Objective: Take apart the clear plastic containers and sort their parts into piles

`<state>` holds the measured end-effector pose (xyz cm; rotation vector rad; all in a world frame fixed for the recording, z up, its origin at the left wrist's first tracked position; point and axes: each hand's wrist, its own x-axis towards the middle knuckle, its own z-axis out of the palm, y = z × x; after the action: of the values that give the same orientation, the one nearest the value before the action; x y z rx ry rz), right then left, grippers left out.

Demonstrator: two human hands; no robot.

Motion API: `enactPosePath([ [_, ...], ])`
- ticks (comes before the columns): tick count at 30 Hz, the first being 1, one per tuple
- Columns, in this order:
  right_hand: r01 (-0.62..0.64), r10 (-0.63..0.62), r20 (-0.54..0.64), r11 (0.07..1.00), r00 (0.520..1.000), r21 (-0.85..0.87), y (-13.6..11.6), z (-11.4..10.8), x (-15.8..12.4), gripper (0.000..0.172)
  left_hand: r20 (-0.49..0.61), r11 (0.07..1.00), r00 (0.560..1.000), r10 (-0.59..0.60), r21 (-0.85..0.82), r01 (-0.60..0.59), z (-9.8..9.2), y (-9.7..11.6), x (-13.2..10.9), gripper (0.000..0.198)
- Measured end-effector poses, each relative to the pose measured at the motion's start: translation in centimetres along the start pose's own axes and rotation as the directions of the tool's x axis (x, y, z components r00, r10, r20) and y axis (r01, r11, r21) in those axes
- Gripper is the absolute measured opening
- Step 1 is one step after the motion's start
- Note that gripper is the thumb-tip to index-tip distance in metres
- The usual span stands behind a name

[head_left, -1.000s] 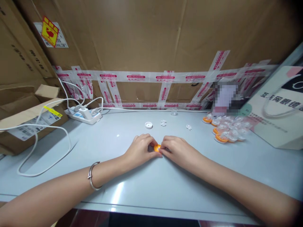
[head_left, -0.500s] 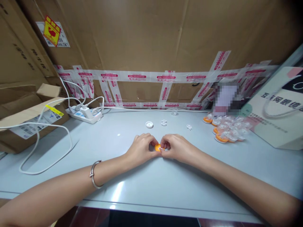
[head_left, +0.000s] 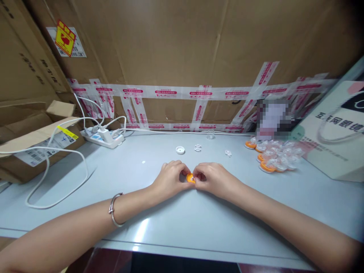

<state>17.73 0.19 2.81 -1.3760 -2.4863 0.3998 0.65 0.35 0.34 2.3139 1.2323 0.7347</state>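
Pinching the orange cup (head_left: 189, 179) low over the table (head_left: 182, 223), the left hand (head_left: 170, 178) braces it while the right hand (head_left: 212, 177) apparently pinches 1 small white piece (head_left: 192, 178) there, likely a fitting step requiring steady alignment next.

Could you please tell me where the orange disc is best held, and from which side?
I'd grip the orange disc by its rim from the left, as the left hand does: its outline looks round, and the right hand covers its right edge.
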Motion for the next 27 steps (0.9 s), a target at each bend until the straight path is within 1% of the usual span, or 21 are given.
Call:
enactPosePath([
  [2, 0.006, -0.006, -0.015, 1.0, 1.0, 0.022, 0.1, 0.0, 0.0, 0.005, -0.006, 1.0, 1.0, 0.01, -0.004, -0.01, 0.1, 0.0, 0.0, 0.022],
  [4, -0.007, 0.009, -0.023, 0.995, 1.0, 0.096, 0.4, -0.2, -0.1, 0.005, -0.008, 1.0, 1.0, 0.019, -0.006, -0.019, 0.1, -0.1, 0.0, 0.022],
  [5, -0.019, 0.024, -0.031, 0.989, 0.999, 0.15, 0.6, -0.3, -0.1, 0.006, -0.009, 1.0, 1.0, 0.021, -0.008, -0.021, 0.1, 0.0, 0.0, 0.025],
  [7, -0.045, 0.066, -0.067, 0.958, 0.996, 0.283, 1.0, -0.7, -0.2, 0.009, -0.024, 0.999, 1.0, 0.02, -0.03, -0.02, -0.1, 0.0, -0.1, 0.038],
  [9, -0.056, 0.117, -0.119, 0.901, 0.986, 0.43, 1.2, -0.9, -0.4, 0.012, -0.067, 0.996, 0.998, 0.021, -0.091, -0.027, -0.3, 0.2, -0.1, 0.048],
  [10, -0.054, 0.14, -0.137, 0.865, 0.981, 0.499, 1.3, -1.0, -0.5, 0.014, -0.1, 0.991, 0.995, 0.024, -0.131, -0.037, -0.5, 0.3, -0.1, 0.046],
  [13, -0.045, 0.182, -0.137, 0.744, 0.974, 0.666, 1.1, -0.6, -0.7, 0.019, -0.193, 0.971, 0.981, 0.029, -0.229, -0.074, -0.9, 0.7, -0.2, 0.024],
  [15, -0.04, 0.195, -0.126, 0.674, 0.973, 0.738, 0.7, -0.2, -0.9, 0.021, -0.215, 0.962, 0.976, 0.03, -0.258, -0.086, -1.0, 0.9, -0.3, 0.015],
  [18, -0.037, 0.213, -0.112, 0.593, 0.971, 0.804, 0.2, 0.3, -0.9, 0.024, -0.231, 0.963, 0.972, 0.049, -0.246, -0.107, -0.8, 1.2, -0.6, 0.011],
  [20, -0.039, 0.22, -0.104, 0.561, 0.97, 0.827, 0.2, 0.4, -0.9, 0.025, -0.244, 0.97, 0.965, 0.098, -0.194, -0.147, -0.9, 1.2, -0.7, 0.011],
  [21, -0.037, 0.224, -0.107, 0.558, 0.969, 0.829, 0.3, 0.4, -1.0, 0.026, -0.246, 0.972, 0.959, 0.142, -0.147, -0.181, -1.2, 1.2, -0.6, 0.011],
  [23, -0.024, 0.23, -0.141, 0.594, 0.963, 0.804, 0.6, 0.3, -1.1, 0.027, -0.243, 0.959, 0.929, 0.279, 0.021, -0.282, -2.5, 0.7, -0.4, 0.012],
  [24, -0.014, 0.228, -0.168, 0.631, 0.959, 0.775, 0.9, 0.2, -1.2, 0.027, -0.225, 0.932, 0.906, 0.359, 0.143, -0.334, -3.5, 0.3, -0.3, 0.013],
  [25, -0.007, 0.219, -0.192, 0.676, 0.957, 0.737, 1.2, 0.0, -1.3, 0.028, -0.2, 0.88, 0.874, 0.443, 0.285, -0.381, -4.8, -0.3, -0.2, 0.013],
  [26, -0.004, 0.203, -0.207, 0.722, 0.957, 0.692, 1.5, -0.1, -1.3, 0.028, -0.147, 0.808, 0.851, 0.504, 0.43, -0.404, -6.3, -1.1, -0.2, 0.014],
  [27, -0.001, 0.178, -0.208, 0.763, 0.962, 0.647, 1.8, -0.2, -1.4, 0.029, -0.077, 0.733, 0.843, 0.532, 0.541, -0.413, -7.8, -2.1, -0.3, 0.014],
])
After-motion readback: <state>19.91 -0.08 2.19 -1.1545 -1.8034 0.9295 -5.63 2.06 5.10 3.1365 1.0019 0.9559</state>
